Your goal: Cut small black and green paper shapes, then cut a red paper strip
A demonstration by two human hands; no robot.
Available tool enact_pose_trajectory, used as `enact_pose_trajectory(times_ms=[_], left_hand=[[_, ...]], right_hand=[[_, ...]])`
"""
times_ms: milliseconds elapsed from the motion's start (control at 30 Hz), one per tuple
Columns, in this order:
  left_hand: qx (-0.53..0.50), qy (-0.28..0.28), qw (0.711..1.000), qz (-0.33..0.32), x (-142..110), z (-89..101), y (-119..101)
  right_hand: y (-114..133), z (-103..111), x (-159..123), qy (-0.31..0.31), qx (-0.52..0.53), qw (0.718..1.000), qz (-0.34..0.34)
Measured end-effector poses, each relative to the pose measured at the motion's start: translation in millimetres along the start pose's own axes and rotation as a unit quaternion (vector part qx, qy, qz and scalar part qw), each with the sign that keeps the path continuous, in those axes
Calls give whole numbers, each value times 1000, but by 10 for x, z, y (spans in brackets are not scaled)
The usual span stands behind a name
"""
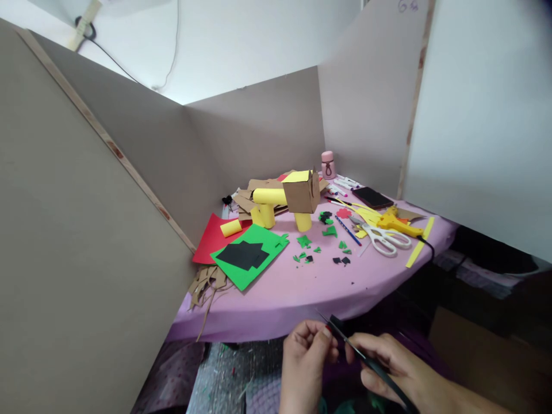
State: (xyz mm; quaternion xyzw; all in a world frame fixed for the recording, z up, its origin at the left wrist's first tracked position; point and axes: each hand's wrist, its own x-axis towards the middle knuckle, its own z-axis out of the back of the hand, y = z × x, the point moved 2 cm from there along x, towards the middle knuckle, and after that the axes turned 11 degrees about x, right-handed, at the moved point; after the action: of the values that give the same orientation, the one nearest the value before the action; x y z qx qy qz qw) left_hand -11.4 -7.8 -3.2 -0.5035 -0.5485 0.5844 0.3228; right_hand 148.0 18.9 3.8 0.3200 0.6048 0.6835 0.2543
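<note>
Scissors [374,365] in right fingers [366,343], blades [348,342] beside left fingers [319,346].

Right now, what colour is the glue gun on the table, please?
The glue gun is yellow; it shows best in the head view.

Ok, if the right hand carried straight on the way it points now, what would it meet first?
Most likely the left hand, whose fingers are just ahead of the right hand and its scissors; depth is hard to judge from this view.
</note>
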Motion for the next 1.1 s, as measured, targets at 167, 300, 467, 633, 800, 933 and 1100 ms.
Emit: enact_pose_trajectory(times_ms=[167, 300, 467, 633, 800, 933, 1100], left_hand=[[-99, 2, 995, 5, -47, -106, 62], [-132, -11, 991, 3, -64, -138, 87], [-85, -25, 996, -25, -78, -117, 48], [-32, -34, 998, -29, -85, -89, 21], [-17, -22, 1000, -10, -63, -52, 34], [14, -3, 1000, -1, -4, 6, 55], [16, 20, 1000, 15, 36, 32, 30]], right_hand=[[-24, -59, 16, 1, 18, 1000, 9], [-29, -83, 26, 15, 13, 1000, 2], [-35, -73, 10, 23, 7, 1000, 11], [-67, -58, -5, 19, -1, 1000, 15], [-39, -53, -10, 20, -14, 1000, 6], [13, -43, -18, 15, -21, 1000, 1], [4, -34, -20, 8, -22, 1000, -2]])
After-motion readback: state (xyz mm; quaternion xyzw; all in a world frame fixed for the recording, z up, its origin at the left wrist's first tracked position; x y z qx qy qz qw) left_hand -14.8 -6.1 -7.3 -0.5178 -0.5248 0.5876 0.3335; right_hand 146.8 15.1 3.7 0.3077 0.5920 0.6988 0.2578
